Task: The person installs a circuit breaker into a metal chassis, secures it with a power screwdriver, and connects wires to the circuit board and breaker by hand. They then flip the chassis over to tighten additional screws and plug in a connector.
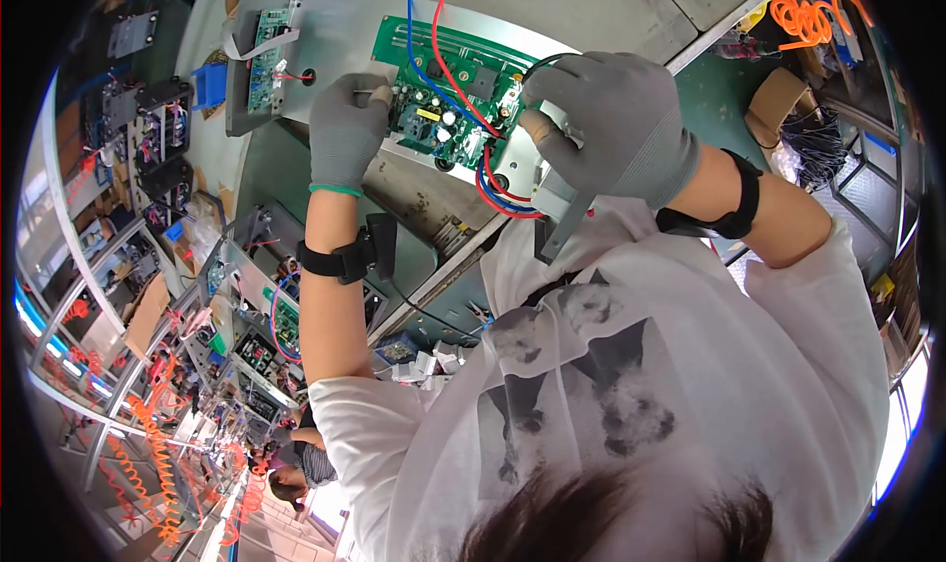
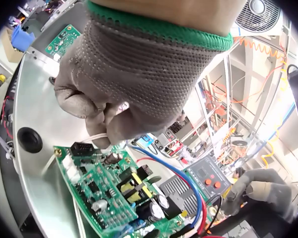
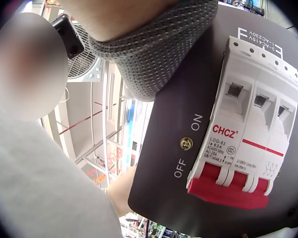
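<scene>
Both hands wear grey gloves. My left hand [image 1: 350,129] is at the left end of a green circuit board [image 2: 97,193], pinching a thin white wire [image 2: 95,137] between thumb and curled fingers. The board lies in a metal chassis [image 2: 32,106]. At the board's other end is my right hand [image 1: 616,119], its fingers bent in at a black wire [image 2: 217,210]; the palm side is hidden in the head view. Blue [image 1: 412,30] and red [image 1: 440,40] wires cross the board. Close below the right wrist, a white breaker [image 3: 253,119] with a red lever sits on a dark panel [image 3: 164,163].
Left on the chassis stands a smaller green board [image 1: 266,60] with a grey ribbon cable, near a blue bin [image 1: 209,86]. An orange coiled hose [image 1: 803,18] is at upper right. Shelves of similar units run along the left, where another person [image 1: 301,463] is seen.
</scene>
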`<action>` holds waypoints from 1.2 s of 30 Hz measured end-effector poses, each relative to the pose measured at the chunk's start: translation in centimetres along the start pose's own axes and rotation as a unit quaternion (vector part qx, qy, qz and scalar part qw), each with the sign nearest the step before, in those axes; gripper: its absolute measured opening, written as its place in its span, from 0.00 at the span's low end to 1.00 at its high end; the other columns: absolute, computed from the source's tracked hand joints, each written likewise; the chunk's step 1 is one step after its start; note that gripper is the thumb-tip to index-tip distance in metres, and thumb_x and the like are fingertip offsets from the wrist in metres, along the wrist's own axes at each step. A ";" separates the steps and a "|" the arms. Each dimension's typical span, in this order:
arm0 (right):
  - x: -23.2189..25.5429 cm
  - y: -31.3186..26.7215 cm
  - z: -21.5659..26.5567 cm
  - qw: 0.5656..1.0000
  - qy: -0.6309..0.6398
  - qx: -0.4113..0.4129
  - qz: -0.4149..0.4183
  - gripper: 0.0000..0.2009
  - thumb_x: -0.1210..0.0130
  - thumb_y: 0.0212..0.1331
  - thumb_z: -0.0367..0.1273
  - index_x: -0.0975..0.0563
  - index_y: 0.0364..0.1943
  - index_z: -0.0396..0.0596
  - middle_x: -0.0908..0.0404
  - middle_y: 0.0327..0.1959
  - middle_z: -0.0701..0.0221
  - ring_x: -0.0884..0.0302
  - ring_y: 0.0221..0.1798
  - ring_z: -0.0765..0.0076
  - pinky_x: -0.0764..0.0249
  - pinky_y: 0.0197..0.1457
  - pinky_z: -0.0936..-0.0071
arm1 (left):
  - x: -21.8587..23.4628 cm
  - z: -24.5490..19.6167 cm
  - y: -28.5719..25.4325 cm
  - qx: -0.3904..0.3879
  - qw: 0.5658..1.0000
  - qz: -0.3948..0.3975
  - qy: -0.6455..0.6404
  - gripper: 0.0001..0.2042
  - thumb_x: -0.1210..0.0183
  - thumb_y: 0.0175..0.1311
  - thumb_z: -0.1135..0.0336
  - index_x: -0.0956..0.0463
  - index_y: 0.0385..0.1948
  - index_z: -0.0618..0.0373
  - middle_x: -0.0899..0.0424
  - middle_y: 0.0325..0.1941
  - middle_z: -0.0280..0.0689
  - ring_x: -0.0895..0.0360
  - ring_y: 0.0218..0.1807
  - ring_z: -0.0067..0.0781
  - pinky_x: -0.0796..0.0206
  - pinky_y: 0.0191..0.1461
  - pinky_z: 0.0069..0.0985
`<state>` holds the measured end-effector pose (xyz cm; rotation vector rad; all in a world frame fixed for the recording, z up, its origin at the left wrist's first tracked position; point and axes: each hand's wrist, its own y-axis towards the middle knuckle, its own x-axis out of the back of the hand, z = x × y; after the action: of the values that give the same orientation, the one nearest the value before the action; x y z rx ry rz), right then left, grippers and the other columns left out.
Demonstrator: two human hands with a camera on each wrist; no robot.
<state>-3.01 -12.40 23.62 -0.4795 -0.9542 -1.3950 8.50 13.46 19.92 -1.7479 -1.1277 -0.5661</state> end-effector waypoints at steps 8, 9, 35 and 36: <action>0.1 -0.1 0.0 1.000 0.015 0.005 -0.020 0.07 0.40 0.47 0.36 0.24 0.25 0.51 0.26 0.19 0.72 0.25 0.23 0.62 0.31 0.25 0.65 | -1.0 2.6 -1.1 0.083 0.936 -0.048 -0.339 0.11 0.41 0.61 0.69 0.21 0.44 0.60 0.18 0.35 0.33 0.26 0.33 0.16 0.35 0.35 0.16; 0.0 -0.1 0.0 1.000 0.015 0.006 -0.021 0.07 0.40 0.47 0.36 0.24 0.25 0.51 0.25 0.19 0.72 0.25 0.24 0.62 0.31 0.25 0.65 | -1.1 2.7 -1.0 0.085 0.935 -0.051 -0.340 0.11 0.41 0.61 0.69 0.21 0.44 0.60 0.18 0.35 0.33 0.26 0.33 0.16 0.35 0.35 0.16; 0.2 0.4 0.2 1.000 0.017 0.003 -0.017 0.05 0.41 0.44 0.34 0.23 0.24 0.52 0.25 0.19 0.73 0.25 0.23 0.64 0.31 0.26 0.67 | -1.9 -0.6 -1.6 -0.177 0.942 -0.141 0.247 0.07 0.43 0.56 0.68 0.22 0.36 0.52 0.18 0.34 0.44 0.21 0.39 0.49 0.30 0.40 0.41; 0.3 0.4 0.2 1.000 0.016 0.000 -0.014 0.05 0.41 0.44 0.34 0.23 0.24 0.52 0.25 0.19 0.73 0.25 0.23 0.64 0.31 0.26 0.67 | -1.8 -0.5 -1.8 -0.179 0.942 -0.141 0.248 0.07 0.43 0.56 0.68 0.22 0.36 0.52 0.18 0.34 0.44 0.21 0.39 0.49 0.30 0.40 0.41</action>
<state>-2.72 -12.32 24.07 -0.4437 -0.9385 -1.4242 6.13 12.44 19.54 -1.6058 -0.9502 -1.3768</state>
